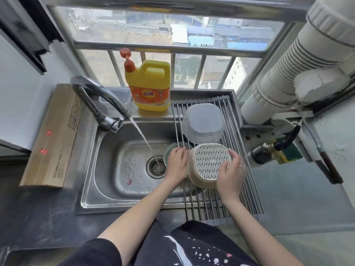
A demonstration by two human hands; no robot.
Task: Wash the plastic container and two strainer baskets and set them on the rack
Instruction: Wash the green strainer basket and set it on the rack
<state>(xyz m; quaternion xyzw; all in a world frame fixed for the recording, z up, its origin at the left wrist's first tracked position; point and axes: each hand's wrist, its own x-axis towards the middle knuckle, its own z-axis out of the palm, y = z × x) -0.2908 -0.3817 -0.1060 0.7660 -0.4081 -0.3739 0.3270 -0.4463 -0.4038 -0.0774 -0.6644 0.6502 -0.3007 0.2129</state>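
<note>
Head view, the only one. Translucent white plastic container (202, 122) lies upside down on the far part of the steel roll-up rod rack (247, 191) spanning the right side of the stainless sink (107, 177); judged washed and placed. Beige square plastic strainer basket (208, 166) sits inverted on the rack just in front of the container, slotted base up. Right hand (231, 172) grips its near right edge, fingers curled over the rim; left hand (177, 164) rests against its left side with fingers bent round the wall, so both hands hold this basket, apparently setting it down. Green round basket or bowl (170, 150) shows partly behind the left hand, in the sink at the rack's edge; probably the second strainer, not yet racked, washed or not cannot be told. Estimate: two of three items on the rack, one left. Contents: container and beige basket inverted, nothing visible in them; green item's inside hidden. Chrome tap (99, 100) runs, stream falling onto the drain strainer (156, 167). Yellow detergent jug with orange pump (148, 85) stands on the sink's back ledge.
</note>
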